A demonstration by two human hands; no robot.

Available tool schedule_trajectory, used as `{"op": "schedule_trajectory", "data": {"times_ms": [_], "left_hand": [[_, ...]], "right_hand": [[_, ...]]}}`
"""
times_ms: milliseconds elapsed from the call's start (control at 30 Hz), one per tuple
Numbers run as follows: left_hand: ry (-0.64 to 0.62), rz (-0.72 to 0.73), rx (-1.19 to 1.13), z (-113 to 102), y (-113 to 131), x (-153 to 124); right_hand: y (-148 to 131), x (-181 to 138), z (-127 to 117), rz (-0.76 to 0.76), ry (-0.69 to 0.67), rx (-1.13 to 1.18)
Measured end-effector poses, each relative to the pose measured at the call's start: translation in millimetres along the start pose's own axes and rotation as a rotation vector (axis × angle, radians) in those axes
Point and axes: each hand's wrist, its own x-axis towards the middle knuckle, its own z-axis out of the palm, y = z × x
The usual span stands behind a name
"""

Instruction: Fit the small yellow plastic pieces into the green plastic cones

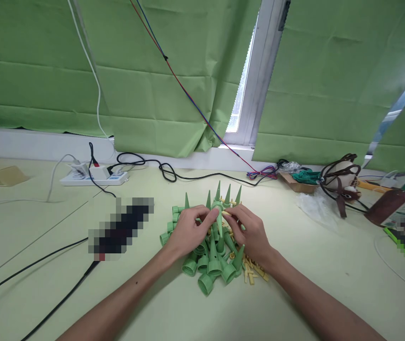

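A heap of green plastic cone spikes [212, 258] lies in the middle of the pale green table [294, 265], with small yellow pieces [252, 272] scattered at its right. My left hand [187, 228] and my right hand [249, 230] meet above the heap. Both pinch the same green cone [218, 212], held tip down between the fingertips. A small yellow piece [225, 212] shows at my right fingertips, against the cone's rim. Several other cones stand tip up just behind my hands.
A white power strip [94, 176] with plugs and black cables [163, 169] lies at the back left. A blurred dark object [120, 228] sits left of the heap. At the right are a clear bag [312, 204], a box of oddments [300, 180], straps [340, 182] and a brown case [390, 204]. Green curtains hang behind.
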Motion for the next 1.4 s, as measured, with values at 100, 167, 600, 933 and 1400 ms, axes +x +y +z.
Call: {"op": "schedule_trajectory", "data": {"times_ms": [100, 167, 600, 933, 1400], "left_hand": [[-0.046, -0.024, -0.055, -1, 1, 0], [-0.076, -0.026, -0.084, -1, 1, 0], [-0.099, 0.086, -0.062, -3, 5, -2], [-0.097, 0.188, -0.031, -3, 3, -4], [-0.01, 0.269, 0.088, -3, -6, -3]], "right_hand": [[2, -1, 0, -0.022, -0.016, 0.005], [4, -2, 0, -0.023, -0.03, 0.008], [2, -3, -1, 0.017, -0.088, 0.03], [-1, -2, -3, 0.079, -0.1, 0.082], [2, -2, -4, 0.048, -0.104, 0.064]]}}
